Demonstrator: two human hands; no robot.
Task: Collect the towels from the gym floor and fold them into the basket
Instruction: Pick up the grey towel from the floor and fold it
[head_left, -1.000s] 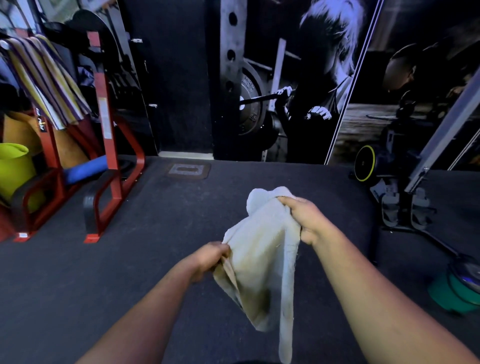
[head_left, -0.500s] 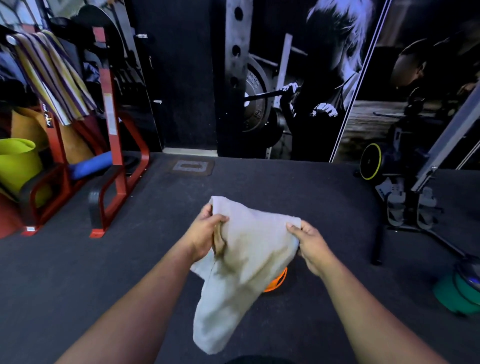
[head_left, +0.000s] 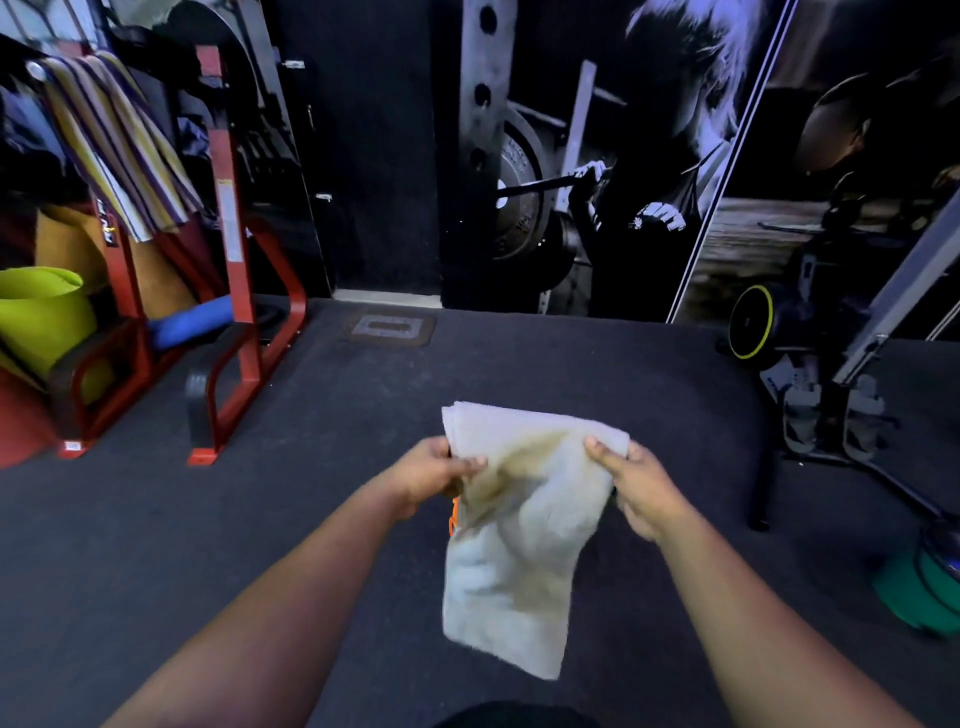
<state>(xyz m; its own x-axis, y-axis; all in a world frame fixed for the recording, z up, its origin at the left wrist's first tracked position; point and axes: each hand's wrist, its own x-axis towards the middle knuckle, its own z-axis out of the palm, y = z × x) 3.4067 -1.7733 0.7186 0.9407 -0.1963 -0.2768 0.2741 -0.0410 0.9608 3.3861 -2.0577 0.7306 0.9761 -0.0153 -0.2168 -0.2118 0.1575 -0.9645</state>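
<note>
Head view, facing down-forward, close over floor (head_left: 363, 441)

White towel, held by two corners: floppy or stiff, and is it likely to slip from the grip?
Probably floppy: the white towel sags and drapes below the left hand and right hand. Likely light, since pinches at its top edge carry it. Slip seems unlikely; the cloth looks napped, not slick.

- The left hand (head_left: 434, 475) is bare, with no glove, ring or watch showing.
- The right hand (head_left: 641, 486) is bare as well, with short nails on the fingers in view.
- Both forearms are uncovered up to the picture's lower edge; no sleeve shows.
- A dark garment (head_left: 511, 716) shows at the bottom edge, too little to tell its kind.
</note>
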